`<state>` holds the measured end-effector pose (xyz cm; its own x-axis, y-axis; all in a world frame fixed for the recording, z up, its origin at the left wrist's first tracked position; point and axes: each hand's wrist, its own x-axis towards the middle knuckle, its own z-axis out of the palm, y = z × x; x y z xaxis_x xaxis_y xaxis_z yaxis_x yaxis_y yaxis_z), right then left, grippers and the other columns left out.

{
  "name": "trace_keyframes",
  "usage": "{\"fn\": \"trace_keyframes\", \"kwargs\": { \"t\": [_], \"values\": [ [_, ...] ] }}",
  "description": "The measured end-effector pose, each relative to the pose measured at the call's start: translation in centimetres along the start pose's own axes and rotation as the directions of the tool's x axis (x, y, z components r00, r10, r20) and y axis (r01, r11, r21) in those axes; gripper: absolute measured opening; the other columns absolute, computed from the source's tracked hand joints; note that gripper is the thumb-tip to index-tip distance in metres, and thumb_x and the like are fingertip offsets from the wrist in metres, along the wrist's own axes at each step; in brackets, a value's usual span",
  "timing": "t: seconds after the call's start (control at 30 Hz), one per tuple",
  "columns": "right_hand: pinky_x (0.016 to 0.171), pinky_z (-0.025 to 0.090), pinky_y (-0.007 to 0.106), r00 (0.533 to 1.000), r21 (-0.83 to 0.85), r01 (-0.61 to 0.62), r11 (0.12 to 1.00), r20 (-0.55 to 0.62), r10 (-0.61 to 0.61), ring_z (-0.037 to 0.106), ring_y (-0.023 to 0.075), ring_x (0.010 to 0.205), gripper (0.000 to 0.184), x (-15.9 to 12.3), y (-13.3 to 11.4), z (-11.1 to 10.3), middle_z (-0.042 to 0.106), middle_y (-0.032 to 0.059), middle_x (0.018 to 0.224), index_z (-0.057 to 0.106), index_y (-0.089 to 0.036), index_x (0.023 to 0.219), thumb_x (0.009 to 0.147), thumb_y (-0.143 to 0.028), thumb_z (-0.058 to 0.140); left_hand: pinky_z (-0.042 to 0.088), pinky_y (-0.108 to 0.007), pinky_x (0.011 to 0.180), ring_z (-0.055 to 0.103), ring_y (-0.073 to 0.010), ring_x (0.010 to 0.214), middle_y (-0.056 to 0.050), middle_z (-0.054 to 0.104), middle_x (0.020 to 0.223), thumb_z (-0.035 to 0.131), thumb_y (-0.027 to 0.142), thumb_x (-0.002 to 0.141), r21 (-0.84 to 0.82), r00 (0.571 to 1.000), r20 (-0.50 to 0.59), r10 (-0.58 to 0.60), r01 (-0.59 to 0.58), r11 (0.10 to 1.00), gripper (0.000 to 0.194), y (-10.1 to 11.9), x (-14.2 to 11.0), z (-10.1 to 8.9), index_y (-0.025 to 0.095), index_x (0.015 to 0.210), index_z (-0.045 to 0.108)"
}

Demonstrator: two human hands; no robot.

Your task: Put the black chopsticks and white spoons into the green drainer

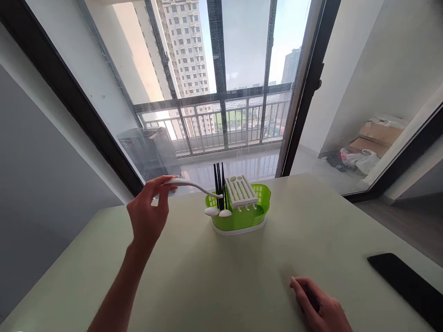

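Note:
A white spoon [194, 185] is pinched between the thumb and fingers of my left hand [149, 207]. It slants down to the right, its far end in front of black chopsticks [218, 182]; whether they touch, I cannot tell. The chopsticks stand upright in a green holder basket [238, 223] with a white base. Two more white spoon heads, a left one [211, 211] and a right one [225, 213], hang over its front left rim. A white slotted rack [241, 191] sits on the basket. Low at the right, my right hand [320, 302] has thumb and forefinger tips together, nothing visible between them.
The basket stands on a pale table [221, 281] near its far edge. A black flat object [408, 286] lies at the table's right side. Behind the table are dark-framed glass doors [299, 106] and a balcony with a railing. Cardboard boxes [379, 133] and plastic bags lie beyond at right.

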<state>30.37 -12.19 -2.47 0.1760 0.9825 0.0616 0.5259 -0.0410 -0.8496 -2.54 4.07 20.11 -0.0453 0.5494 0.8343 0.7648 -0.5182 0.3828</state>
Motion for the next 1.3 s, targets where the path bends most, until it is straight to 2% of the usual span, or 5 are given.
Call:
{"fn": "trace_keyframes", "kwargs": {
  "t": [0.13, 0.33, 0.7, 1.1, 1.3],
  "values": [
    [0.054, 0.052, 0.019, 1.0, 0.031, 0.005, 1.0, -0.003, -0.005, 0.066, 0.0162, 0.056, 0.049, -0.1, -0.6, 0.1, 0.072, 0.0016, 0.068, 0.071, -0.022, 0.086, 0.093, -0.065, 0.048, 0.061, -0.026, 0.084, 0.078, -0.0164, 0.092, 0.004, 0.081, 0.103, 0.057, 0.031, 0.101, 0.094, 0.983, 0.071, 0.17, -0.176, 0.98, 0.02, -2.3, -1.0, 1.5, 0.026, 0.109, 0.075],
    [0.053, 0.049, 0.02, 0.991, 0.046, -0.028, 0.999, -0.13, 0.034, 0.059, 0.0152, 0.05, 0.053, -0.5, -1.5, 0.5, 0.062, -0.0009, 0.058, 0.069, -0.023, 0.083, 0.094, -0.068, 0.043, 0.059, -0.031, 0.095, 0.075, -0.0171, 0.105, 0.002, 0.079, 0.114, 0.054, 0.029, 0.103, -0.005, 0.935, 0.217, 0.282, -0.288, 0.958, 0.022, -4.1, -2.9, 4.0, 0.027, 0.115, 0.072],
    [0.053, 0.046, 0.021, 0.99, 0.039, -0.032, 0.999, -0.137, 0.037, 0.056, 0.015, 0.05, 0.053, -0.7, -1.7, 0.8, 0.06, -0.0021, 0.058, 0.067, -0.023, 0.083, 0.094, -0.068, 0.042, 0.061, -0.035, 0.095, 0.075, -0.0185, 0.105, -0.001, 0.078, 0.115, 0.051, 0.033, 0.104, -0.13, 0.896, 0.371, 0.245, -0.211, 0.969, 0.024, -5.0, -4.8, 6.3, 0.026, 0.114, 0.072],
    [0.055, 0.05, 0.02, 1.0, 0.029, -0.025, 0.999, 0.002, 0.025, 0.063, 0.0157, 0.054, 0.049, -0.2, -0.3, 0.2, 0.067, -0.0009, 0.063, 0.069, -0.023, 0.085, 0.092, -0.066, 0.048, 0.059, -0.038, 0.095, 0.074, -0.0207, 0.105, -0.003, 0.078, 0.115, 0.049, 0.037, 0.104, -0.117, 0.902, 0.398, 0.168, -0.132, 0.984, 0.026, -5.7, -5.0, 6.3, 0.026, 0.112, 0.071],
    [0.055, 0.049, 0.019, 0.998, 0.053, -0.037, 0.998, -0.054, 0.04, 0.063, 0.0147, 0.054, 0.051, -0.3, -0.5, 0.3, 0.07, -0.0001, 0.067, 0.071, -0.023, 0.085, 0.091, -0.069, 0.049, 0.058, -0.039, 0.096, 0.073, -0.0209, 0.107, -0.004, 0.078, 0.115, 0.049, 0.036, 0.104, -0.137, 0.9, 0.399, 0.173, -0.128, 0.982, 0.025, -5.5, -5.2, 6.2, 0.025, 0.111, 0.071]
  ]
}}
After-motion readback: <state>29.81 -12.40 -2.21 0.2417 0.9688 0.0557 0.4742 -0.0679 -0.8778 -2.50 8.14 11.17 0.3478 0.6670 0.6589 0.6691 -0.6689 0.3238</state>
